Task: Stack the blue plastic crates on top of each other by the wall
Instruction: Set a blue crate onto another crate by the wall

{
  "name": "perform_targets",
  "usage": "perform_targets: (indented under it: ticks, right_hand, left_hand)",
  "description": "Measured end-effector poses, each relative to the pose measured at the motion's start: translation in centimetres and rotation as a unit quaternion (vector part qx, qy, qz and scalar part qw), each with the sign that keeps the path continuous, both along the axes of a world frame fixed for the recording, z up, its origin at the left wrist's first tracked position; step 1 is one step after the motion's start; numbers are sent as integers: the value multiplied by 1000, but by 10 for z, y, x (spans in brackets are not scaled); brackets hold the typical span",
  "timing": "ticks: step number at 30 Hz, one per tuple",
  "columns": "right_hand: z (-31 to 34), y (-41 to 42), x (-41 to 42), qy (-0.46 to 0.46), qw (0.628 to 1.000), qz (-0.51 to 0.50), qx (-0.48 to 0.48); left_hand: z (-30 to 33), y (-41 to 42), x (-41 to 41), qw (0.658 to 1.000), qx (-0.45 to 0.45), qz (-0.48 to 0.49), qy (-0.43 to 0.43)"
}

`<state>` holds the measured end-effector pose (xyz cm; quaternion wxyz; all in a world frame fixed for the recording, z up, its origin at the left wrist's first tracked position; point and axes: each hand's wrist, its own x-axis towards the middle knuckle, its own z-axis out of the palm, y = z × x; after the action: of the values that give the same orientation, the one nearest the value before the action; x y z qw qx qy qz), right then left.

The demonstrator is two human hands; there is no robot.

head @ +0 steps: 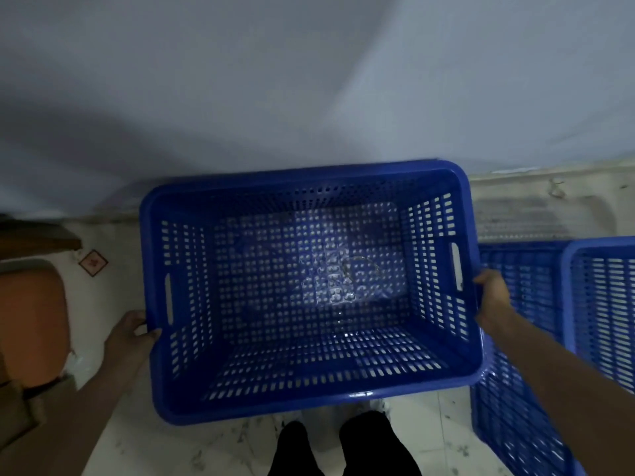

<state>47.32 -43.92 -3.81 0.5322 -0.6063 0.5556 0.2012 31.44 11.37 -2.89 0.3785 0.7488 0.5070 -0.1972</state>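
Head view: we look down at a pale floor (130,424) of smooth, shiny stone with small grey flecks. A plain grey-white wall (309,80) fills the top of the picture and meets the floor in a line behind the crate. Soft shadows lie across the wall.

In the middle we see a big blue crate (309,403). It is hard plastic, shaped like a box with round corners and a thick smooth rim. Its sides and bottom are full of little holes in neat rows, and each short side has a long handle slot. Its far edge sits close to the wall. We cannot tell if it rests on the floor or on another crate.

Our left hand (132,333) curls around the left rim, gripping it. Our right hand (493,297) grips the right rim, near the handle slot.

On the right we see more blue crates (536,304), with the same holes, just beside the big one. One of them seems to lie tipped on its side.

On the left stands a round orange thing (32,324) with a smooth top. Near it, one floor tile has a small red diamond (93,262). At the bottom we see our dark trouser legs (343,448).
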Motion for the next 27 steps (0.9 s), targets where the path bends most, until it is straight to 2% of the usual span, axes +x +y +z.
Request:
perform_targets:
  ticks: [3, 6, 8, 9, 11, 16, 23, 27]
  right_hand:
    - [-27, -27, 1, 30, 996, 82, -22]
    - [-37, -33, 11, 79, 979, 185, -41]
    - [-5, -14, 17, 95, 965, 237, -63]
    - [12, -3, 19, 87, 958, 257, -88]
    - [40, 9, 15, 50, 948, 292, -119]
    - [90, 9, -6, 5, 938, 333, -97]
    - [160, -40, -44, -66, 942, 302, -132]
    - [186, -91, -76, -66, 946, 278, -151]
  left_hand:
    - [3, -1, 8, 999, 14, -27, 43]
    - [11, -4, 33, 978, 14, -111, 176]
    - [21, -12, 57, 958, -15, -144, 248]
    - [30, -19, 69, 955, -21, -156, 253]
    - [55, -41, 95, 957, -25, -185, 220]
    - [121, -108, 149, 945, -40, -303, 118]
    - [185, -231, 177, 908, -83, -401, 86]
    - [205, -321, 168, 888, -116, -439, 70]
